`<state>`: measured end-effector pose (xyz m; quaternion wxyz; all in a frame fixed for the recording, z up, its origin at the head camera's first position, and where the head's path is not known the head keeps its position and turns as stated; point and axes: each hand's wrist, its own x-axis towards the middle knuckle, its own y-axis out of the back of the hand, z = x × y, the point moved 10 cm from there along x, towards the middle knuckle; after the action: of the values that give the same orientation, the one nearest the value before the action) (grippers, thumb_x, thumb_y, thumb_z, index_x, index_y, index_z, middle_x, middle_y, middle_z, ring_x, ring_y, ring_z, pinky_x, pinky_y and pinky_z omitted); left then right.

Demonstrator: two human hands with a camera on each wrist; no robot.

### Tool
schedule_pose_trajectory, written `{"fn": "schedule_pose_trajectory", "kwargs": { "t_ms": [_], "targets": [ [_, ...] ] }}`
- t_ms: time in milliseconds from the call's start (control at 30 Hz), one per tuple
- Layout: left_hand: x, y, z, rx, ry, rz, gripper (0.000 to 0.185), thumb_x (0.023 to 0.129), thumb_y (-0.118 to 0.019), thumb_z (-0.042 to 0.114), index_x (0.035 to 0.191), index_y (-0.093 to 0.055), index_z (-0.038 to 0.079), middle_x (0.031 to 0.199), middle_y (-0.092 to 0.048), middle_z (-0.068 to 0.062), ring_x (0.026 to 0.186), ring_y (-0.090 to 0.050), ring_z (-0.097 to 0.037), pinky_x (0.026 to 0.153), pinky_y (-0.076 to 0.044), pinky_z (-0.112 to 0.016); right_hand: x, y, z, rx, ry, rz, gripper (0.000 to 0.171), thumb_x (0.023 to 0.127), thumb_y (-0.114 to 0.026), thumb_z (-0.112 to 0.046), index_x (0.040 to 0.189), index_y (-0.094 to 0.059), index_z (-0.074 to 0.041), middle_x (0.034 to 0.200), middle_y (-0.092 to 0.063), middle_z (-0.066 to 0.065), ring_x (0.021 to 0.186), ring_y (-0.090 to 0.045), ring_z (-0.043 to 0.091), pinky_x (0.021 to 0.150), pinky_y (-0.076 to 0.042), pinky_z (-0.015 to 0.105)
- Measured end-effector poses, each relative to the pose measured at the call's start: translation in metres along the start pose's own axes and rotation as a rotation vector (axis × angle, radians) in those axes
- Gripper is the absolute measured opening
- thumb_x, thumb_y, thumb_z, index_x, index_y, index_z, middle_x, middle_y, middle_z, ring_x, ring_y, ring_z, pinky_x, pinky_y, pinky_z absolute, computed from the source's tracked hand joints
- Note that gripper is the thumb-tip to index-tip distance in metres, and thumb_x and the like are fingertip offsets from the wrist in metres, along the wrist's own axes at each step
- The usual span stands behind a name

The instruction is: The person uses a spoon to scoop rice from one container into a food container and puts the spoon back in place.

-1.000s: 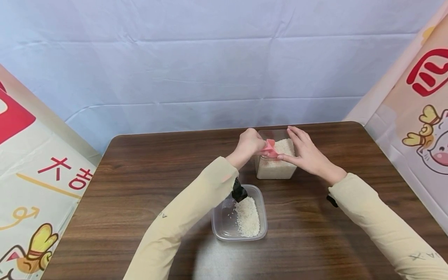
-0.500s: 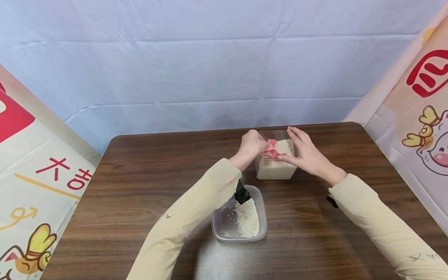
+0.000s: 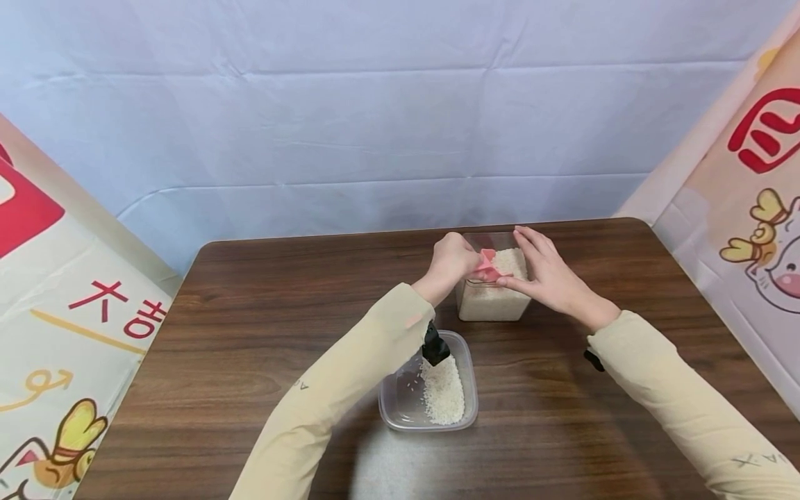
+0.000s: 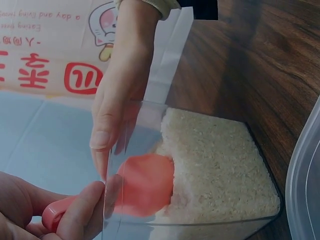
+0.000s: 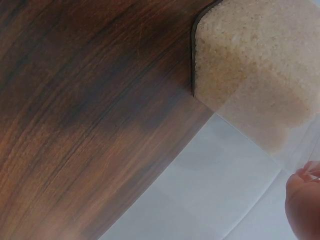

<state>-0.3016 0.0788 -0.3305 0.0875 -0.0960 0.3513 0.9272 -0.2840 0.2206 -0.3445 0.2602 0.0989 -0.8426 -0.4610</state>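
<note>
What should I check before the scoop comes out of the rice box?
1. Left hand grips the pink scoop handle: ok.
2. Scoop bowl dug into the rice: ok; how full it is: cannot tell.
3. Right hand steadies the clear rice box at its wall: ok.
4. Shallow tub sits near the box, open, some rice already inside: ok.
5. Left sleeve hangs over the tub, may be in the pouring path: not ok.
6. Spilled grains on the table: cannot tell.

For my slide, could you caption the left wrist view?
Left hand dips a pink scoop into a clear tub of rice while the right hand steadies its rim.
</note>
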Motion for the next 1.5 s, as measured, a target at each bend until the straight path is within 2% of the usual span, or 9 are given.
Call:
{"fn": "schedule_pose_trajectory", "kwargs": {
  "t_ms": [333,667,900,1100,1367,1500],
  "targets": [
    [-0.0009,-0.0015,0.0002,-0.024,0.002,0.007,0.035,0.083,-0.061,0.008,0.048,-0.056,0.005,0.041,-0.045,0.001,0.040,-0.041,-0.010,0.037,-0.028,-0.016,0.0002,0.0001,0.0001,0.003,-0.009,-0.005,0.091,0.078,-0.069,-0.043,0.138,-0.026,0.009,0.143,-0.024,0.023,0.132,-0.018,0.037,0.107,-0.023,0.052],
    [-0.0020,-0.0039,0.0004,-0.055,0.013,0.014,0.044,0.084,-0.061,0.007,0.042,-0.046,0.010,0.038,-0.037,0.002,0.038,-0.035,-0.010,0.036,-0.025,-0.017,0.0003,0.0001,-0.0001,0.004,-0.007,-0.004,0.091,0.077,-0.070,-0.042,0.138,-0.026,0.009,0.143,-0.024,0.023,0.132,-0.018,0.037,0.107,-0.023,0.053],
    [-0.0024,-0.0039,0.0006,-0.040,0.018,0.039,0.038,0.084,-0.061,0.008,0.047,-0.053,0.006,0.039,-0.038,0.004,0.040,-0.035,-0.008,0.037,-0.027,-0.017,0.0004,-0.0012,0.0007,0.011,-0.022,-0.017,0.092,0.077,-0.070,-0.042,0.139,-0.025,0.009,0.144,-0.023,0.023,0.133,-0.017,0.035,0.108,-0.022,0.052],
    [-0.0027,-0.0035,0.0001,-0.053,0.020,0.057,0.024,0.084,-0.061,0.010,0.064,-0.069,0.001,0.046,-0.049,0.003,0.044,-0.043,-0.007,0.039,-0.031,-0.015,0.0006,-0.0004,-0.0006,0.007,-0.022,-0.012,0.092,0.076,-0.071,-0.042,0.138,-0.026,0.009,0.143,-0.024,0.022,0.133,-0.017,0.035,0.107,-0.023,0.053],
    [-0.0039,-0.0018,-0.0010,-0.066,0.021,0.073,0.023,0.085,-0.061,0.012,0.067,-0.072,0.002,0.065,-0.067,-0.005,0.054,-0.049,-0.008,0.045,-0.035,-0.015,0.0007,-0.0010,0.0006,0.004,-0.012,-0.010,0.091,0.077,-0.069,-0.043,0.138,-0.027,0.010,0.142,-0.024,0.024,0.132,-0.018,0.037,0.106,-0.023,0.053],
    [-0.0027,-0.0030,-0.0043,-0.156,0.046,0.070,0.016,0.084,-0.061,0.007,0.074,-0.073,0.001,0.071,-0.068,-0.005,0.062,-0.062,-0.010,0.050,-0.046,-0.014,0.0006,-0.0012,0.0010,0.001,-0.015,-0.014,0.091,0.078,-0.069,-0.044,0.138,-0.026,0.010,0.143,-0.023,0.023,0.132,-0.018,0.038,0.107,-0.023,0.053]
  ]
}}
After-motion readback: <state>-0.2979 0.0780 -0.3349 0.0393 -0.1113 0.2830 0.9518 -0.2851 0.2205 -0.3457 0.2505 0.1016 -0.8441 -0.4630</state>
